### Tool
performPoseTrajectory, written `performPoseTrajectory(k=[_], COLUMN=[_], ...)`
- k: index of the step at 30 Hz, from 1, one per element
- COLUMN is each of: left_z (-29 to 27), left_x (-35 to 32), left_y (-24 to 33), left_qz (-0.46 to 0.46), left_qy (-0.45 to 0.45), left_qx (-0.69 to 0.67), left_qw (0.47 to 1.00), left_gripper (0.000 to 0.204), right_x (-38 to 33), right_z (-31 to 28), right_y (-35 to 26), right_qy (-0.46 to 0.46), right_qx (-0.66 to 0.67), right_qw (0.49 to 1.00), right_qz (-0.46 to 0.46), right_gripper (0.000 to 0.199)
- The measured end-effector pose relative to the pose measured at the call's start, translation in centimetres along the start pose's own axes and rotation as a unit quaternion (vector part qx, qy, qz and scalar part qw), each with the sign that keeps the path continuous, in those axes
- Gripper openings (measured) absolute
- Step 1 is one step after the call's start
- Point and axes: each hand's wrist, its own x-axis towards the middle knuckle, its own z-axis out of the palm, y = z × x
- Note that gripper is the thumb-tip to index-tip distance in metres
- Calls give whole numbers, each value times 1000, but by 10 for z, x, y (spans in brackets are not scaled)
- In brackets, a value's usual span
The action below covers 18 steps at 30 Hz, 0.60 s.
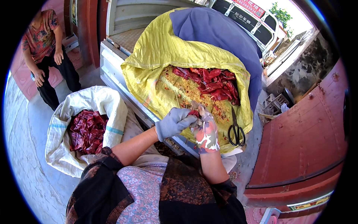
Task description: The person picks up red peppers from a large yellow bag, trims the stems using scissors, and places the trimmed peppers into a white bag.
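Observation:
My left hand (173, 122), in a grey glove, is closed round a dried red chili pepper (194, 113), of which only a small part shows. Against it, my right hand (207, 134), in a camouflage-patterned glove, pinches the pepper's other end; its fingertips are partly hidden. Both hands are over the near edge of an open yellow woven sack (149, 56). Inside the sack lie a heap of dried red chilies (212, 80) and many loose pale seeds (182, 86). Black-handled scissors (235, 130) rest on the sack, right of my right hand.
To my left stands a white woven sack (108, 98) holding dark red chilies (87, 130). The yellow sack lies on a truck bed (115, 61), with purple-blue cloth (216, 24) behind it. A person (44, 48) sits at far left. A red metal door (298, 145) is at right.

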Motion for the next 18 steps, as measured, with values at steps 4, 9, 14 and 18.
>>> performPoseTrajectory(k=[4, 9, 14, 18], left_z=[-2, -3, -6, -1], left_x=[2, 2, 1, -1], left_y=[0, -6, -6, 2], left_qz=[20, -91, -137, -107], left_qy=[-11, -28, -110, -84], left_qx=[67, -121, -338, -334], left_qw=[997, 988, 925, 933], left_gripper=[26, 29, 26, 24], right_x=[0, 5, -1, -3], right_z=[-4, -3, 6, 8], right_y=[1, -5, -8, -5], right_qy=[-1, -51, -93, -83], right_qx=[22, -73, -242, -271], right_qw=[1000, 991, 928, 917], right_qz=[2, -104, -268, -280], right_gripper=[31, 17, 12, 11])
